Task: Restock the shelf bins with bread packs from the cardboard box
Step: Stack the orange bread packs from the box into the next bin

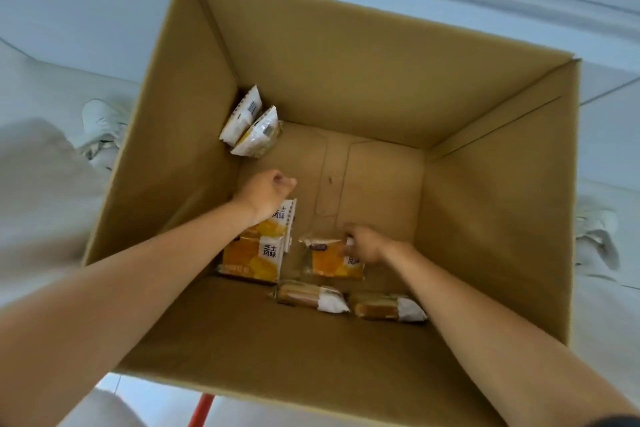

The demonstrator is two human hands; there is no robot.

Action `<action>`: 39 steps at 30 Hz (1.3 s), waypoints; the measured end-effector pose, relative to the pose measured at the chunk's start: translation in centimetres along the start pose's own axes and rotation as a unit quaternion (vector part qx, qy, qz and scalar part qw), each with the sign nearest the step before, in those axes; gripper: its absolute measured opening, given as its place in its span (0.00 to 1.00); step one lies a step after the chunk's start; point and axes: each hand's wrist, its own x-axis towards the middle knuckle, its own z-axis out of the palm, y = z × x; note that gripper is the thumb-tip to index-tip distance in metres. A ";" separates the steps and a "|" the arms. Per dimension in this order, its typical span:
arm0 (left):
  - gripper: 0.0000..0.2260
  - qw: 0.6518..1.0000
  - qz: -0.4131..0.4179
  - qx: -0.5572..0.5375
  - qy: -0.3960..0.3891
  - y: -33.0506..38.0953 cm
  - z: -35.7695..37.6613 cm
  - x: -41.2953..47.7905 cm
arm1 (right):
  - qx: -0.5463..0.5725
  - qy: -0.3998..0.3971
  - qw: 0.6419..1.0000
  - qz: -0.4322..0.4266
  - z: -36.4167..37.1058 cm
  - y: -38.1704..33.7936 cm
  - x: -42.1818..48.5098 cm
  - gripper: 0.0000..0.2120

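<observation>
Beneath hands (265,194), bread packs (273,224) partly hidden

Cardboard box (346,80): top open, tall walls all round, access from above only. Box floor (381,191) bare mid to R and far side. Blocked: pair of white packs (256,132) leaning in far-L corner; orange stack (254,256), orange pack (329,262), two side-on packs (311,296) along near wall.

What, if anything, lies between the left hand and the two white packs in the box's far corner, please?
Nothing visible does. Only bare box floor separates the left hand from the two white packs leaning in the far left corner.
</observation>
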 end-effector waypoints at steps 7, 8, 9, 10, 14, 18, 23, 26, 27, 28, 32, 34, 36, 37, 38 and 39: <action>0.53 0.984 -0.028 -0.159 -0.070 2.1 -0.6 -1.0 | 0.232 0.116 0.951 -0.170 -9.1 -3.7 -6.3 0.07; 0.48 0.977 -0.024 -0.181 -0.109 2.5 -1.0 -1.2 | 0.230 0.122 0.951 -0.166 -9.7 -4.0 -6.9 0.11; 0.39 0.970 -0.024 -0.199 -0.138 3.0 -1.4 -1.6 | 0.231 0.136 0.950 -0.162 -10.1 -4.3 -7.5 0.13; 0.29 0.968 -0.026 -0.206 -0.143 3.3 -1.6 -1.8 | 0.239 0.154 0.945 -0.161 -10.3 -4.3 -7.9 0.15; 0.21 0.980 -0.008 -0.198 0.009 2.7 -2.1 -2.1 | 0.330 0.202 0.911 -0.143 -8.5 -3.4 -8.2 0.12; 0.18 0.954 -0.054 -0.284 0.077 1.2 -2.7 -1.8 | 0.168 0.098 0.980 -0.049 -4.5 -1.0 -4.7 0.20; 0.18 0.955 -0.073 -0.279 0.074 -0.3 -2.9 -1.7 | 0.058 0.021 0.998 0.025 -0.3 0.0 0.2 0.32; 0.17 0.947 -0.087 -0.299 0.077 -0.9 -3.1 -1.7 | 0.017 0.030 0.999 0.028 1.3 0.4 1.3 0.19; 0.16 0.946 -0.090 -0.301 0.076 -0.9 -3.2 -1.9 | 0.042 0.023 0.998 0.029 1.4 0.4 1.3 0.16; 0.16 0.946 -0.091 -0.301 0.077 -1.2 -3.3 -1.9 | 0.075 0.013 0.997 0.024 1.2 0.3 1.0 0.16; 0.19 0.945 -0.069 -0.303 0.103 -1.1 -3.5 -2.4 | 0.167 0.025 0.984 -0.049 -3.0 -1.1 -3.0 0.15; 0.20 0.945 -0.049 -0.299 0.125 -0.5 -3.6 -2.8 | 0.210 0.039 0.972 -0.096 -6.2 -2.3 -6.4 0.12; 0.19 0.942 -0.045 -0.312 0.117 0.6 -3.7 -3.7 | 0.264 0.075 0.953 -0.131 -9.0 -3.3 -9.1 0.12; 0.17 0.942 -0.042 -0.319 0.099 1.4 -3.8 -4.3 | 0.299 0.095 0.939 -0.141 -10.2 -3.8 -10.2 0.13; 0.16 0.944 -0.034 -0.321 0.074 2.3 -3.8 -4.9 | 0.344 0.113 0.920 -0.149 -11.1 -4.2 -11.0 0.14; 0.16 0.945 -0.022 -0.325 0.044 3.3 -3.8 -5.6 | 0.391 0.131 0.898 -0.152 -11.9 -4.5 -11.7 0.15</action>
